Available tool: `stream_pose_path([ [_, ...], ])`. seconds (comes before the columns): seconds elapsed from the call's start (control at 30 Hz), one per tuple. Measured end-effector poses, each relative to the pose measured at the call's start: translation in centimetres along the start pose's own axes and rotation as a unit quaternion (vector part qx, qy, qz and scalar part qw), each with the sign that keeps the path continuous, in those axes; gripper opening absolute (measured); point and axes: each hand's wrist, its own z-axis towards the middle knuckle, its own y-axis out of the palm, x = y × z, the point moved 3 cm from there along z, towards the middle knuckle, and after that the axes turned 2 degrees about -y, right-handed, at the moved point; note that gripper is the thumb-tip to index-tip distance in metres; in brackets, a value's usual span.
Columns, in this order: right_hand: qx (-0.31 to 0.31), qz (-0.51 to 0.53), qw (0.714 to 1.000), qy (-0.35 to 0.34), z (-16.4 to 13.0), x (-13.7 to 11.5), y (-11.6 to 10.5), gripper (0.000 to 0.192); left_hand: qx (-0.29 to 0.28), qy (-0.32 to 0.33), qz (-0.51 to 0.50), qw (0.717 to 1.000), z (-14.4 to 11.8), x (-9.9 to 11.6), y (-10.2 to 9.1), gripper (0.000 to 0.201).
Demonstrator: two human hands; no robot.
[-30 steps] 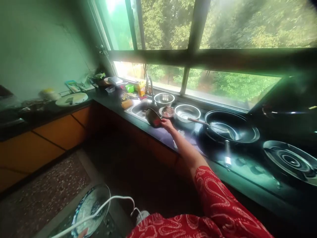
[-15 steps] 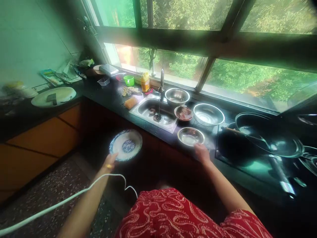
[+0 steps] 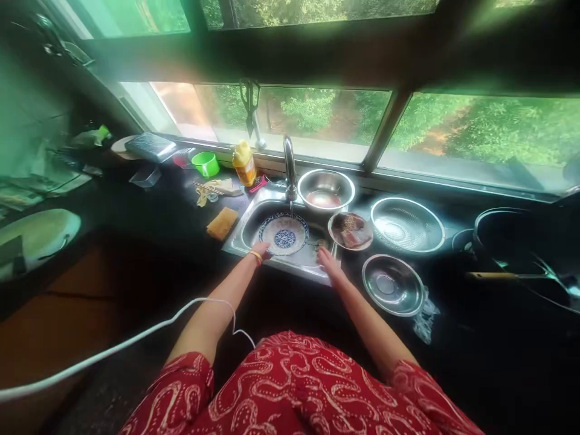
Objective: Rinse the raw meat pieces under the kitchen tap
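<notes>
The patterned plate point(image 3: 285, 237), over the sink point(image 3: 290, 267) mid-frame, could slip if its rim gets wet: only the left hand point(image 3: 260, 249) grips it, fingers closed on the edge. The right hand's point(image 3: 331, 266) fingers extend loosely, seemingly empty.

Got a yellow bottle point(image 3: 244, 164) standing near the window point(image 3: 312, 112) on the dark desk point(image 3: 170, 214), a lime-green cup point(image 3: 205, 164) to its left and a clear plastic tub point(image 3: 145, 176) farther left. On my feed there's also a pair of scissors point(image 3: 249, 99) hanging in front of the glass, with trees outside. Nearer my camera, an orange sponge-looking block point(image 3: 222, 223) lies flat. Off right I see a steel colander point(image 3: 408, 225), then a dark wok point(image 3: 496, 226), cut off, plus some wooden-handled utensil point(image 3: 493, 276). Far left, a pale cutting board point(image 3: 49, 226), cropped too.
</notes>
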Motion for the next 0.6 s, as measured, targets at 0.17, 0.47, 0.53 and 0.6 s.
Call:
stream_pose_path([
  [0.17,-0.036,0.209,0.972,0.104,6.7,-1.8,8.4,0.05,-0.12,-0.006,0.109,0.987,6.2,1.3,-1.0,0.033],
  [0.47,0.176,0.227,0.956,0.05,9.8,-1.5,15.0,0.052,-0.145,0.36,0.575,0.72,10.7,3.7,7.2,0.063],
  [0.53,0.221,0.234,0.945,0.053,10.2,-1.1,14.3,0.052,-0.291,0.387,0.578,0.656,10.2,2.5,8.8,0.059],
  [0.6,0.266,0.227,0.936,0.042,10.2,-0.6,12.7,0.05,-0.429,0.431,0.567,0.556,10.4,1.6,8.5,0.056],
])
